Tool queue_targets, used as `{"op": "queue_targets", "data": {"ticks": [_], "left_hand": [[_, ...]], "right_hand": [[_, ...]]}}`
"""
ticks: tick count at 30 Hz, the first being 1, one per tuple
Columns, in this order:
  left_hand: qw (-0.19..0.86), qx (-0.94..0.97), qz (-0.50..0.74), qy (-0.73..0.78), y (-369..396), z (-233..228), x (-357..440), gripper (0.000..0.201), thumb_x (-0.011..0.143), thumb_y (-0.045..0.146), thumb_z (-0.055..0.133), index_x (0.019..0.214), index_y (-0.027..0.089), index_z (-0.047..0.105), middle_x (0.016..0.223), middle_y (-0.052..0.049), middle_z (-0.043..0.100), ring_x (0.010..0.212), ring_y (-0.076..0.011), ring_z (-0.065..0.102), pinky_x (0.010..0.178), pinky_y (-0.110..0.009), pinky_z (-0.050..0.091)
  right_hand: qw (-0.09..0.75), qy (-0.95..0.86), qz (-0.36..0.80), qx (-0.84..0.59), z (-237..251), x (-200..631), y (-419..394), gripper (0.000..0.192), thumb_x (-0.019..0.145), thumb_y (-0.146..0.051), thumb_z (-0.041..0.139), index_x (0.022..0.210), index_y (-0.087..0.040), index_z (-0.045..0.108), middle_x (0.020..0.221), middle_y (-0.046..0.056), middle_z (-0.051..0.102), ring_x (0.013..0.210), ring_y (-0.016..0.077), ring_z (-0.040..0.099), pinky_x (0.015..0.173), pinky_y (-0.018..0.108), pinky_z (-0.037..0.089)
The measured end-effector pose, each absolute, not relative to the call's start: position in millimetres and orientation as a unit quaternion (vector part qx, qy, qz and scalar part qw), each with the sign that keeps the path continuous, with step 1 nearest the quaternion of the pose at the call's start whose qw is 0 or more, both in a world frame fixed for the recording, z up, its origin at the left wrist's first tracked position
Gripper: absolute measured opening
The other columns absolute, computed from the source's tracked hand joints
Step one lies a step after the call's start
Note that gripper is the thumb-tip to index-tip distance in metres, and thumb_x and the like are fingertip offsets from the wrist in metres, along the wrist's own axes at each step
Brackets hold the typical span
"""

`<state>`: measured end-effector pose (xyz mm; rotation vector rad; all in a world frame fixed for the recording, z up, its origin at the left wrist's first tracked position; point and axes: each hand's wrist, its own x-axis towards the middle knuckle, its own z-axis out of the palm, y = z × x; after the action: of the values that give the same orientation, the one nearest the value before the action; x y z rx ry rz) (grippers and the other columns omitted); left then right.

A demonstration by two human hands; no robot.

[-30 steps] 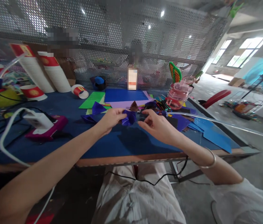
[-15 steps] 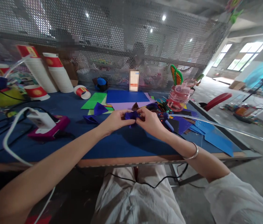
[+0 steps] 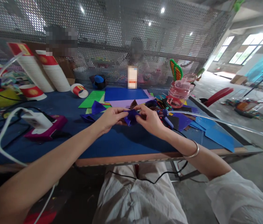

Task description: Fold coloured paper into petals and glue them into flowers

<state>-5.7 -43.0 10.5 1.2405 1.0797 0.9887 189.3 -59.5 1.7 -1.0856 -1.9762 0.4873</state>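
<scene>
Over blue felt tabletop (image 3: 122, 144), small folded purple paper piece (image 3: 131, 115) is pinched by left hand (image 3: 109, 119) and right hand (image 3: 150, 119); creases are best pressed firmly, edges aligned.

A craft workshop in a bare industrial hall: a blue table (image 3: 52, 146) strewn with coloured paper sheets (image 3: 123, 94), stacked paper cups (image 3: 52, 74) near its far left corner, a perforated metal screen (image 3: 122, 40) along the far edge, concrete floor (image 3: 250, 149) and large windows (image 3: 250, 51) beyond.
</scene>
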Motion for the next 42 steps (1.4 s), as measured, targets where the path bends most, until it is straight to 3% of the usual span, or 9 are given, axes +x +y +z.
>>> {"op": "queue_targets", "data": {"ticks": [10,14,19,23,29,36,39,42], "left_hand": [[0.556,0.532,0.447,0.457,-45.9,11.1,-3.9,0.024,0.064,0.026,0.085,0.085,0.014,0.082,0.072,-0.004,0.077,0.059,-0.0137,0.068,0.059,-0.025,0.06],[0.535,0.554,0.444,0.458,-46.6,9.0,-1.8,0.021,0.068,0.025,0.08,0.087,0.016,0.082,0.072,-0.003,0.077,0.058,-0.0122,0.066,0.057,-0.023,0.059],[0.459,0.634,0.43,0.451,-44.6,1.4,-1.0,0.021,0.076,0.023,0.069,0.09,0.017,0.083,0.072,-0.002,0.077,0.057,-0.0121,0.064,0.053,-0.021,0.055],[0.346,0.713,0.424,0.438,-43.9,-3.3,-2.5,0.025,0.08,0.025,0.063,0.091,0.017,0.083,0.07,-0.001,0.075,0.057,-0.013,0.062,0.051,-0.02,0.05],[0.24,0.764,0.422,0.426,-48.0,-2.6,-3.4,0.03,0.085,0.027,0.058,0.096,0.016,0.083,0.069,-0.002,0.075,0.052,-0.0131,0.057,0.049,-0.022,0.042],[0.188,0.766,0.432,0.438,-45.6,-3.1,-5.8,0.03,0.087,0.028,0.058,0.099,0.015,0.083,0.071,-0.004,0.076,0.054,-0.0151,0.059,0.052,-0.025,0.042],[0.184,0.771,0.429,0.434,-46.8,-1.2,-5.4,0.03,0.086,0.027,0.058,0.097,0.015,0.083,0.071,-0.003,0.076,0.053,-0.0143,0.057,0.052,-0.024,0.041],[0.185,0.772,0.425,0.434,-48.8,-0.2,-3.8,0.03,0.084,0.026,0.057,0.095,0.015,0.083,0.061,0.0,0.071,0.046,-0.0116,0.048,0.047,-0.023,0.034]], "right_hand": [[0.411,-0.799,0.181,-0.4,0.7,190.4,-59.0,0.023,0.092,-0.025,0.055,0.106,-0.017,0.072,0.069,-0.003,0.061,0.059,0.0107,0.05,0.061,0.023,0.039],[0.435,-0.793,0.185,-0.384,1.2,190.8,-55.2,0.026,0.096,-0.034,0.055,0.094,-0.015,0.073,0.08,0.002,0.07,0.067,0.0117,0.056,0.064,0.024,0.041],[0.446,-0.759,0.231,-0.414,-3.8,194.3,-42.9,0.018,0.086,-0.032,0.065,0.081,-0.016,0.072,0.08,0.003,0.073,0.074,0.0146,0.062,0.068,0.026,0.044],[0.423,-0.752,0.276,-0.423,-7.2,197.1,-37.2,0.016,0.082,-0.031,0.069,0.081,-0.016,0.073,0.075,0.001,0.072,0.07,0.0135,0.06,0.067,0.026,0.044],[0.389,-0.77,0.253,-0.437,-9.5,196.8,-39.3,0.012,0.081,-0.027,0.07,0.078,-0.015,0.071,0.072,-0.001,0.069,0.067,0.0123,0.058,0.066,0.025,0.042],[0.38,-0.78,0.256,-0.427,-1.7,196.7,-44.5,0.025,0.084,-0.033,0.073,0.102,-0.015,0.075,0.094,0.005,0.078,0.082,0.0166,0.069,0.079,0.029,0.05],[0.386,-0.773,0.248,-0.439,3.3,197.2,-45.5,0.024,0.09,-0.036,0.067,0.096,-0.015,0.077,0.091,0.005,0.078,0.081,0.0161,0.069,0.077,0.028,0.049],[0.387,-0.775,0.223,-0.448,4.5,197.1,-45.6,0.017,0.09,-0.028,0.067,0.088,-0.015,0.078,0.081,0.003,0.077,0.074,0.0144,0.067,0.07,0.025,0.046]]}}
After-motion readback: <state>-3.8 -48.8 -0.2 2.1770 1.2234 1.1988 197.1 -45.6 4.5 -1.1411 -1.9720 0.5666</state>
